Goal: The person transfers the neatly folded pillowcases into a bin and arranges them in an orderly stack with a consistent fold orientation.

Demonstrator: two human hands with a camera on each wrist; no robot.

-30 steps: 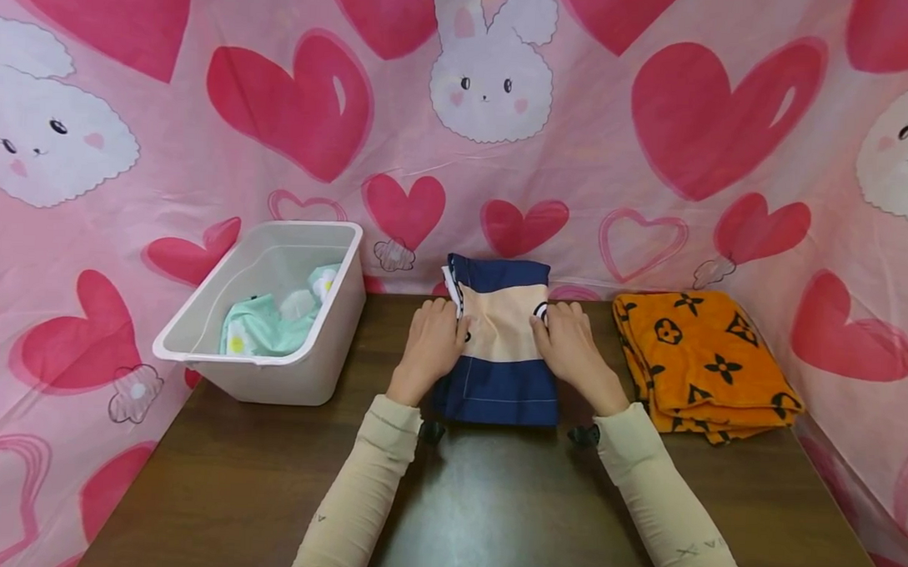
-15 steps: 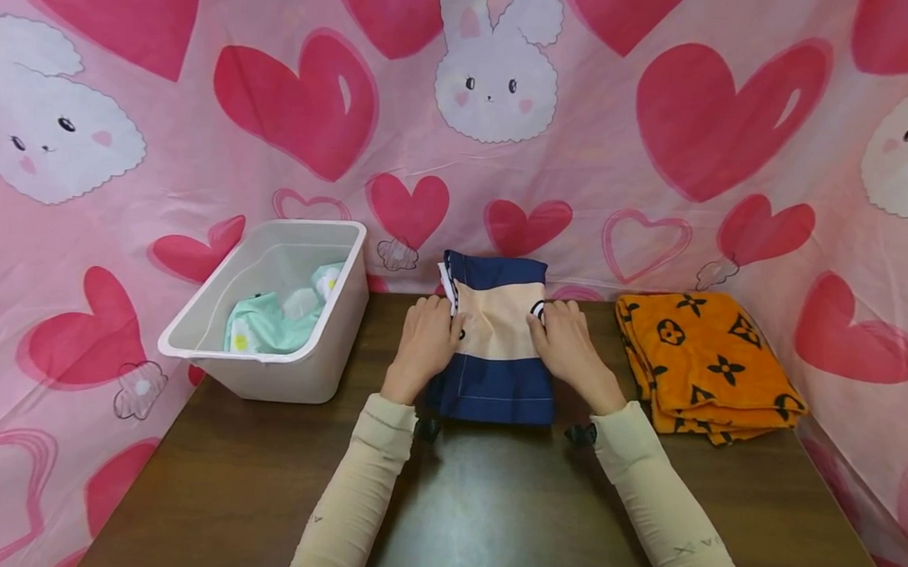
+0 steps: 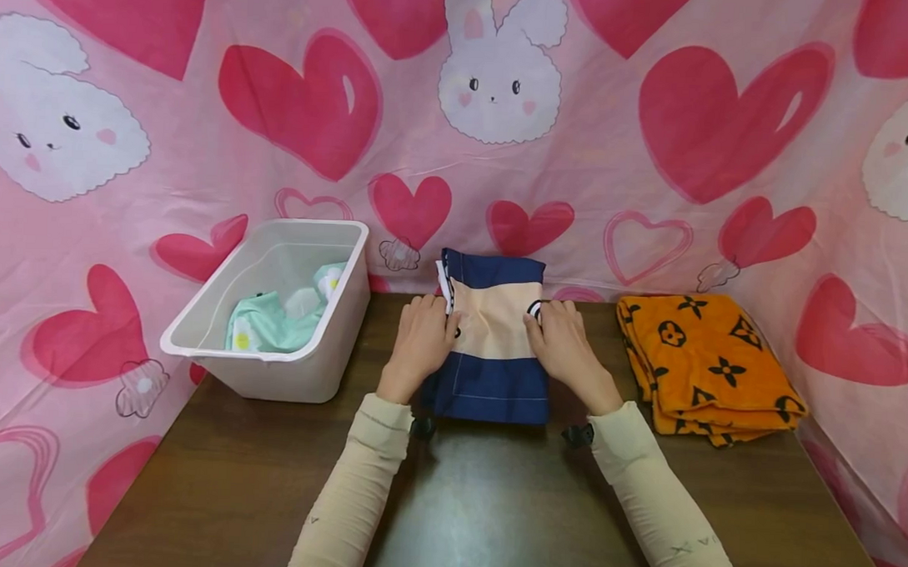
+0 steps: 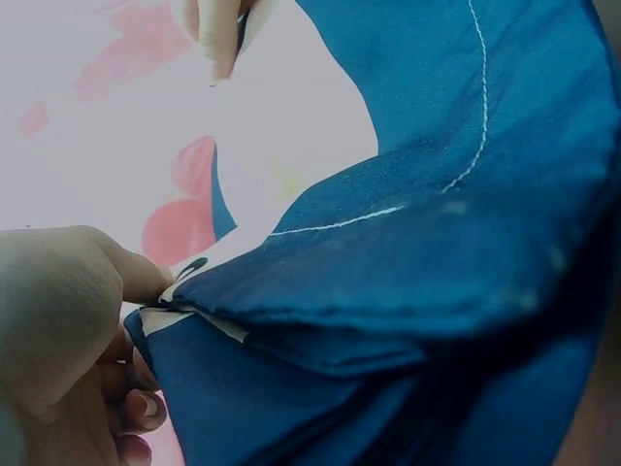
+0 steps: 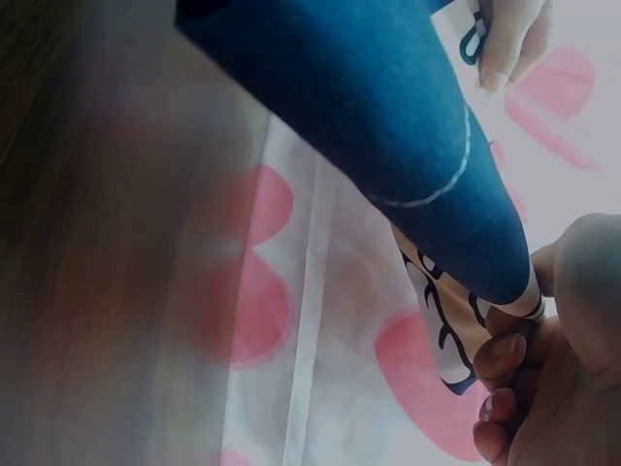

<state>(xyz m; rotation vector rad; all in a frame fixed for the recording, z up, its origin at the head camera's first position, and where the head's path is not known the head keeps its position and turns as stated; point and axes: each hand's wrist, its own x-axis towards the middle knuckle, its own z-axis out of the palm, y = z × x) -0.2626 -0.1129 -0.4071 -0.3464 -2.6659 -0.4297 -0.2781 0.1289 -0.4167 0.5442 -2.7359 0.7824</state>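
Note:
A folded navy-and-beige piece of fabric (image 3: pixel 497 327) with white stitching hangs between both hands in the head view. My left hand (image 3: pixel 422 337) pinches its left edge between thumb and fingers; the left wrist view shows the thumb (image 4: pixel 146 280) on top of the bunched layers. On the opposite edge, my right hand (image 3: pixel 568 342) grips the fabric, its fingers (image 5: pixel 505 354) curled behind in the right wrist view. Black-and-white printed lines show on an inner layer (image 5: pixel 441 311) there. White material peeks out along the fabric's upper left side.
A white plastic bin (image 3: pixel 340 330) on the left holds a mint-green cloth (image 3: pixel 272 323) with flower prints. To the right lies a folded orange cloth (image 3: pixel 707 359) with black motifs. All stand on a dark wooden table (image 3: pixel 461 517), backed by a pink heart-and-rabbit curtain (image 3: pixel 601 155).
Both hands and the fabric between them have shifted slightly left. Their grip looks the same. The background has slid a little right in the head view.

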